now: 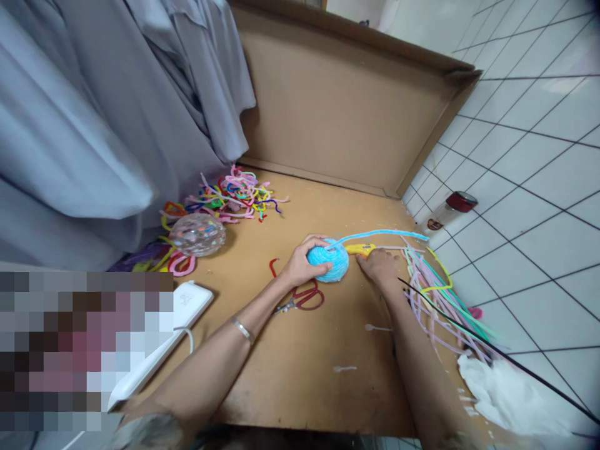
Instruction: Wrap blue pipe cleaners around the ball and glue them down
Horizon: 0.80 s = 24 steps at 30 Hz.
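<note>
My left hand (304, 265) is closed around a round bright-blue coil (334, 259) of fuzzy pipe cleaner, thumb across its near side. From its top a loose blue pipe cleaner (389, 232) stretches out to the right. In my right hand (380, 267) is a yellow glue gun (360, 249), its front end close against the coil's right side; whether they touch I cannot tell. A black cord (473, 337) runs past my right wrist. Red-handled scissors (309, 296) lie on the table just below my left hand, near a short red pipe cleaner (273, 267).
Pastel pipe cleaners (434, 297) lie along the right, with white tissue (501, 390) nearer me. A jar with a red lid (450, 209) stands by the tiled wall. At left are a clear bowl (197, 235), tangled colourful pipe cleaners (241, 190) and a white power strip (187, 306).
</note>
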Each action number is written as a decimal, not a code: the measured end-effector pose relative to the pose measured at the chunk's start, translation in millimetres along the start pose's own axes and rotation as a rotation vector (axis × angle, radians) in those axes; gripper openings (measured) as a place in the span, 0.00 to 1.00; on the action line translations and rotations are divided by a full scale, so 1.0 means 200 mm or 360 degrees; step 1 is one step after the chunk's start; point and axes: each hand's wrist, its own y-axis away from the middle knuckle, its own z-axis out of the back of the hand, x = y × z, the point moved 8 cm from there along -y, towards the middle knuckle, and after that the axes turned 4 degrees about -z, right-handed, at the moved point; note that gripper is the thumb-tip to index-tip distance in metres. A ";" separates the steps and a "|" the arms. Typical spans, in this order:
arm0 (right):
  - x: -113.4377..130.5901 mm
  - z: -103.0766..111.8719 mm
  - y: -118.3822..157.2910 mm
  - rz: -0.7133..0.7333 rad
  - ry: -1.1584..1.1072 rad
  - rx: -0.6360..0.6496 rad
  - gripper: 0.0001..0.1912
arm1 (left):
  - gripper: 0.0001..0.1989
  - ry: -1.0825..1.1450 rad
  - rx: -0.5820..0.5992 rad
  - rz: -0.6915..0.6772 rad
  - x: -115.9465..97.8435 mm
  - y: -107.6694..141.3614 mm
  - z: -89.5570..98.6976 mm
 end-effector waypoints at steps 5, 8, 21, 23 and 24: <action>0.04 0.24 0.08 0.0184 -0.0066 -0.0232 0.26 | 0.21 0.0001 -0.0018 -0.0001 0.00 0.00 0.00; 0.11 0.33 0.15 0.0514 -0.0727 -0.0091 0.24 | 0.21 0.0010 -0.0024 -0.0014 -0.01 0.00 0.00; 0.27 0.25 0.21 0.0622 -0.2051 0.0244 0.22 | 0.19 -0.0096 -0.0005 -0.0077 -0.04 0.01 -0.04; 0.26 0.24 0.20 0.0626 -0.1984 0.0226 0.23 | 0.20 -0.0103 -0.0003 -0.0071 -0.04 0.01 -0.04; 0.26 0.24 0.20 0.0631 -0.1956 0.0220 0.23 | 0.20 -0.0102 -0.0003 -0.0071 -0.04 0.01 -0.04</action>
